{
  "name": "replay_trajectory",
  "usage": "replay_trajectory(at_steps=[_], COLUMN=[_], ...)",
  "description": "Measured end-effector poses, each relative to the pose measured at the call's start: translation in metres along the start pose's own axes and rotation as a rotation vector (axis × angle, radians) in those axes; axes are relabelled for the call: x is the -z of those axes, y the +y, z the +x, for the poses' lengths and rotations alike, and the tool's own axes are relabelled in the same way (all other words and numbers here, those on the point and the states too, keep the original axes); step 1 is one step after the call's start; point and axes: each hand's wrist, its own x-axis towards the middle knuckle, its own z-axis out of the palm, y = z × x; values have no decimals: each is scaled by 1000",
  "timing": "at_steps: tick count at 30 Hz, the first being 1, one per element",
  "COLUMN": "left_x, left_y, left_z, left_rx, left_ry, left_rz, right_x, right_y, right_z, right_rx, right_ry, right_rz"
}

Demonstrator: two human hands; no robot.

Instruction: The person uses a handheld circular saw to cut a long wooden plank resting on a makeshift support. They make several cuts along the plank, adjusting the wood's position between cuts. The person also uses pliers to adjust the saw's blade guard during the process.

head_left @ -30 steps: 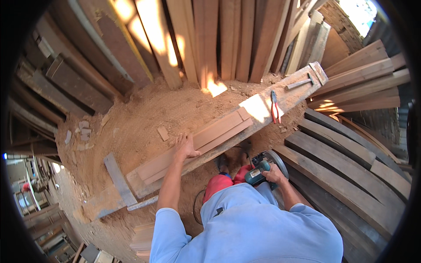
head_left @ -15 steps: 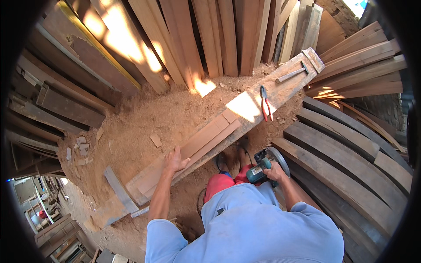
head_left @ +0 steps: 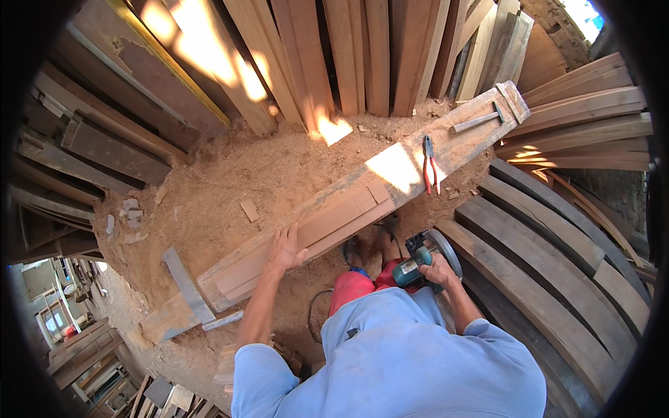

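Note:
My left hand [head_left: 284, 248] lies spread on a reddish-brown wooden board [head_left: 338, 212], palm down, with its fingers outstretched. Alongside runs a narrower strip of wood, and a small block sits at the board's far end. These rest on a long, worn plank [head_left: 463, 148] slanting from lower left to upper right. My right hand [head_left: 439, 270] is wrapped round the handle of a teal circular saw [head_left: 412, 266], held by my right leg, off the plank. Its round grey guard faces right.
Red-handled pliers [head_left: 429, 167] and a hammer [head_left: 477, 124] lie on the plank's far half. A flat grey metal bar [head_left: 187, 284] crosses its near end. Sawdust [head_left: 209, 188] covers the ground. Boards lean at the back; stacked timber [head_left: 543, 279] stands right. A cord [head_left: 311, 317] loops near my legs.
My left hand has turned on the board, its fingers now pointing more to the far side. The saw stays in my right hand. The whole view has shifted slightly.

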Motion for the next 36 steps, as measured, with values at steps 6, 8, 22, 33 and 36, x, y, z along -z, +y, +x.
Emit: replay_trajectory(at_steps=[6,8,22,33,36], left_x=[-15,-10,32,27,30], left_y=[28,27,69,46,46], left_z=[-3,6,71,65,70], left_rx=[67,97,57,-6,2], left_ry=[20,-82,-142,-126,-187], left_rz=[126,123,64,-30,6], right_x=[1,1,9,12,17], right_y=[-1,0,-1,6,13], right_z=[0,1,11,13,17], right_rx=[62,38,-44,61,71], right_ry=[8,10,-13,55,51], right_rz=[-47,-52,-193,-43,-74])
